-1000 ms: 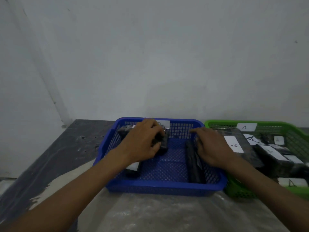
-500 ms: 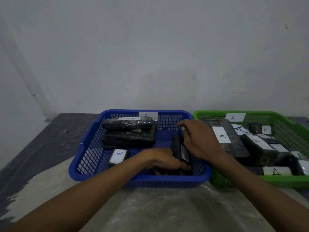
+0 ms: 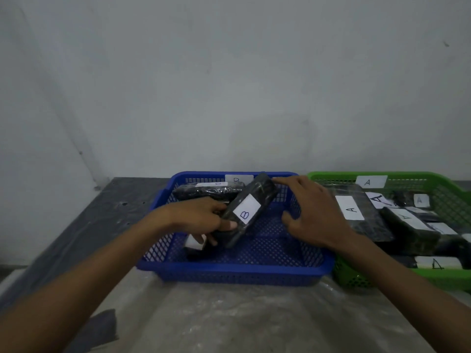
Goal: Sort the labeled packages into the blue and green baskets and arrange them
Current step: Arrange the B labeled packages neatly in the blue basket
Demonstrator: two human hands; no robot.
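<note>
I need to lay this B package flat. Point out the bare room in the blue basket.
Bare mesh floor runs along the blue basket's front and right walls, under the right hand. The back-left is crowded with packages; the left hand grips the B package there.

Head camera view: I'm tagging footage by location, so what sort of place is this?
Probably a plain sorting bench in a storeroom or workshop: a bare white wall, a worn grey table, and a blue basket and green basket tagged B and A, holding wrapped black packages.
</note>
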